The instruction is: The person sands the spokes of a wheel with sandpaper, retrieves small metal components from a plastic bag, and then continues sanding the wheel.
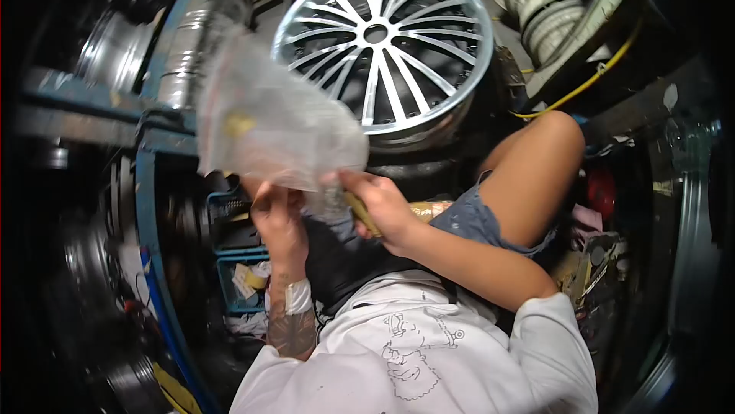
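A crumpled, translucent plastic bag [283, 123] is held up in front of me, blurred by motion. A yellow patch shows on its left part. My left hand [279, 215] has its fingers closed on the bag's lower edge. My right hand [383, 203] pinches the bag's lower right corner. A flat yellow-brown object [362, 213] is also gripped in the right hand; its kind cannot be made out. Beyond the bag lies a silver multi-spoke wheel rim [383, 88], face up, its left edge partly hidden by the bag.
A blue metal rack [84, 119] with rims stands at left. Blue plastic baskets [233, 282] sit below it. Stacked rims [543, 12] and a yellow cable [586, 86] are at upper right. My bent knee [547, 146] rises right of the rim.
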Demonstrator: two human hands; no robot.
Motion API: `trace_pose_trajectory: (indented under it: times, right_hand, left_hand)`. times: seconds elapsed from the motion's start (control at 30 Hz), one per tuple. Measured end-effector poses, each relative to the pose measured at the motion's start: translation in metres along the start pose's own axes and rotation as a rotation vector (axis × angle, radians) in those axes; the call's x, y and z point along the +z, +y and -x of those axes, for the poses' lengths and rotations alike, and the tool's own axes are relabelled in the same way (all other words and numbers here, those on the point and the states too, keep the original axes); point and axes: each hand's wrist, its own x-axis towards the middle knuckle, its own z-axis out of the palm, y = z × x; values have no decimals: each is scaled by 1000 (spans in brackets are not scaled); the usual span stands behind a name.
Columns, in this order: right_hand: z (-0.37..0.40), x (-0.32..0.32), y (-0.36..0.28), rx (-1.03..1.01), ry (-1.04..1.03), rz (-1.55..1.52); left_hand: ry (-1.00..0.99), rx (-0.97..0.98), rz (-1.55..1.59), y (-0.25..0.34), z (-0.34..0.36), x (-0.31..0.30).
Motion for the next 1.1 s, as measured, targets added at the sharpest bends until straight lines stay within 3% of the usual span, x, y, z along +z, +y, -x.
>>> trace_pose_trajectory:
  times: [0.13, 0.23, 0.27, 0.5, 0.63, 1.1]
  right_hand:
    - [15, 1, 21, -2, 112, -73]
    - [23, 6, 28, -39, 133, -127]
    - [26, 7, 30, -44, 132, -137]
    - [29, -6, 44, 4, 42, -66]
    - [28, -12, 42, -24, -34, -144]
    - [31, -11, 43, 52, 36, -269]
  left_hand:
    - [-72, -170, 327, 28, 24, 24]
    - [-99, 11, -116, 25, 49, 30]
    - [-55, -24, -156, 21, 54, 31]
    - [37, -129, 48, 10, 56, 8]
    - [-75, -213, 63, 14, 52, 4]
    - [-65, -155, 38, 8, 44, 4]
